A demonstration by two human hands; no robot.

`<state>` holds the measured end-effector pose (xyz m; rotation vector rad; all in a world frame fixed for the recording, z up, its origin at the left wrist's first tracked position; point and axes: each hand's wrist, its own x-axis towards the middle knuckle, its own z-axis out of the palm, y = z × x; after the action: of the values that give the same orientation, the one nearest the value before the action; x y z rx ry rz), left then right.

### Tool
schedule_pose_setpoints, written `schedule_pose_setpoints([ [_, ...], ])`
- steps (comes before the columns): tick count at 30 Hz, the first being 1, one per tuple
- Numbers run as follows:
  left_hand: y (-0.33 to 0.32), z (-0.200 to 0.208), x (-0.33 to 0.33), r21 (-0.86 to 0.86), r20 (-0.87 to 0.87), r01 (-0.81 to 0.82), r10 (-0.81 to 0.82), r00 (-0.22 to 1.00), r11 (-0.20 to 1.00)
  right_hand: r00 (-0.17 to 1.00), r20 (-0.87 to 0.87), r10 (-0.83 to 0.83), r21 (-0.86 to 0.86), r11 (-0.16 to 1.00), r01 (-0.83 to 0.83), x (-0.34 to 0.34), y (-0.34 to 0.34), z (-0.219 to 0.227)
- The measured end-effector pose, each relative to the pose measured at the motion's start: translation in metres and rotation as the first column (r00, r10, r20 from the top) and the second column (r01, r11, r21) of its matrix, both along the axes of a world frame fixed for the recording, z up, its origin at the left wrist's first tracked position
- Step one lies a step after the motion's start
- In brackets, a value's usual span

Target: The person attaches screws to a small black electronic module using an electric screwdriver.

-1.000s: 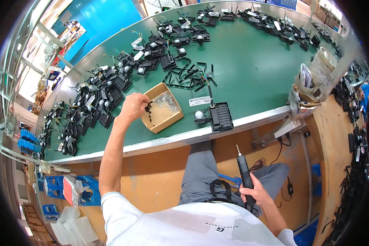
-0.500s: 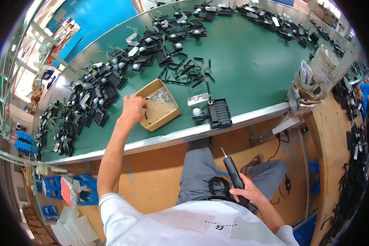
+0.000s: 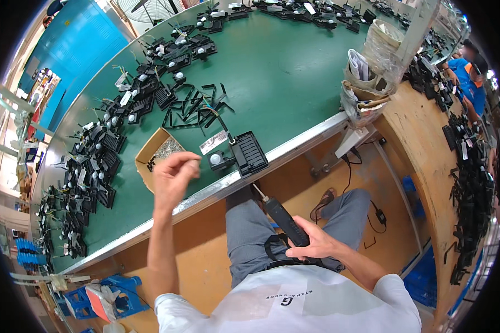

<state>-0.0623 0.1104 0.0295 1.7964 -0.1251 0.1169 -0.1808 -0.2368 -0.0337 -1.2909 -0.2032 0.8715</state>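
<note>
My left hand (image 3: 173, 178) is raised over the near right side of a cardboard box (image 3: 145, 175), with thumb and fingers pinched together. Whatever lies between the fingertips, if anything, is too small to make out. The box holds a heap of small silvery screws (image 3: 169, 147) and a few dark bits. Right of that hand, a black floodlight (image 3: 250, 154) with a white domed sensor (image 3: 215, 159) lies at the table's front edge, its cable and label pointing away. In front of my lap, my right hand (image 3: 316, 242) grips a black electric screwdriver (image 3: 286, 221), bit pointing up toward the table edge.
Loose black brackets (image 3: 191, 105) lie behind the floodlight on the green table (image 3: 283, 72). Many more floodlights (image 3: 103, 161) line its far and left edges. Wrapped containers (image 3: 364, 83) hang by a post at right. Another person (image 3: 465, 77) stands far right.
My left hand has come up out of the box and moved toward the floodlight, fingers pinched. The right hand keeps the screwdriver. The whole view has swung to the right.
</note>
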Motion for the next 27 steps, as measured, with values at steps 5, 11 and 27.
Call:
schedule_pose_setpoints([
  [5,-0.052,-0.031,-0.025,-0.389,-0.106,0.17,-0.227,0.968,0.905,0.967,0.256,-0.005,-0.044,0.999,0.017,0.008,0.014,0.019],
  [11,-0.058,-0.042,-0.027,-0.509,-0.096,0.223,-0.313,0.945,0.831,0.928,0.373,0.006,-0.138,0.989,0.049,0.01,0.011,0.018],
  [27,-0.041,-0.013,-0.011,-0.05,-0.165,0.502,-0.503,0.849,0.863,0.969,-0.055,0.239,0.101,0.967,-0.233,0.02,-0.011,0.015],
])
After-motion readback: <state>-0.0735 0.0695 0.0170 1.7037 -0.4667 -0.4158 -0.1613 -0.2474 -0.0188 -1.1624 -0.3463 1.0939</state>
